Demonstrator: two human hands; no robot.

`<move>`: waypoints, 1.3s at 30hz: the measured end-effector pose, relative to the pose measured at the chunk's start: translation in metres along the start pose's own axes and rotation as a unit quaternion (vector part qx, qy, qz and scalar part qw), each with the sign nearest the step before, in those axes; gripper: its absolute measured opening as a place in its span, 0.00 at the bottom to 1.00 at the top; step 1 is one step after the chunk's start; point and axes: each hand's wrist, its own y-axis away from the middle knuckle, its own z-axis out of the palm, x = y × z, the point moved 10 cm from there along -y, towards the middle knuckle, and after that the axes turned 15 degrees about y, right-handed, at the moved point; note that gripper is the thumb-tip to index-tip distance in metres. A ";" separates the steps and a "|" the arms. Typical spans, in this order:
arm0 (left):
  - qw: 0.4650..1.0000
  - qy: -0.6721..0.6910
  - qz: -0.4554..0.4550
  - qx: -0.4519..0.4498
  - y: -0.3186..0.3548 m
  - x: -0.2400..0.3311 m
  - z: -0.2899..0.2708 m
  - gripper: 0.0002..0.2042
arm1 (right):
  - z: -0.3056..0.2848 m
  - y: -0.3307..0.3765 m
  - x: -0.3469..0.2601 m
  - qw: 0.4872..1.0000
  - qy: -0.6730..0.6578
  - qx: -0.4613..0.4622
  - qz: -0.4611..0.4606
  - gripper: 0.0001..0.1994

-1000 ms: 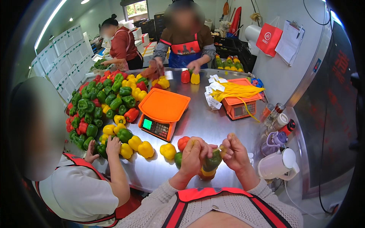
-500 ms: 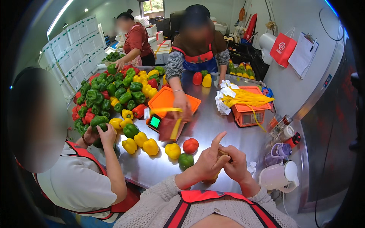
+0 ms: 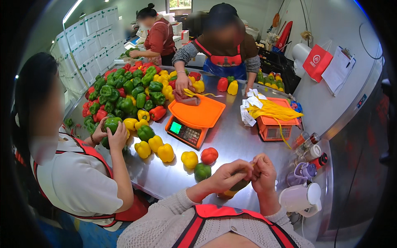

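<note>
While both hands, left (image 3: 229, 177) and right (image 3: 264, 173), close round the bagged peppers (image 3: 235, 188) at lower centre: grip firm, twist neck tight, keep clear of the steel table (image 3: 235, 136) edge.

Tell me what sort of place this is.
Likely a produce packing room: a steel table heaped with bell peppers, an orange weighing scale, and stacked white boxes along the wall.

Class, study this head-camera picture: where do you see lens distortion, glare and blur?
Head view: the steel table edge bows toward a dark round rim, fisheye bending; soft ceiling-light glare sheens the table beside the orange scale; the faces are blurred out, while the peppers and both hands, left hand, right hand, look sharp.
</note>
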 end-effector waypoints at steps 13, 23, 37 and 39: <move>0.947 -0.320 -0.003 0.000 -0.012 0.023 0.016 0.15 | 0.035 0.036 -0.074 0.834 0.494 -0.051 -0.239 0.13; 0.990 -0.053 -0.131 0.022 -0.001 0.008 -0.002 0.09 | 0.032 0.013 -0.045 0.857 0.478 -0.164 -0.098 0.12; 0.982 0.036 -0.172 0.068 0.000 0.004 -0.011 0.11 | 0.043 0.021 -0.061 0.746 0.612 -0.058 -0.256 0.04; 0.984 0.009 -0.156 0.089 -0.003 0.007 -0.023 0.12 | 0.044 0.022 -0.066 0.751 0.614 -0.052 -0.238 0.02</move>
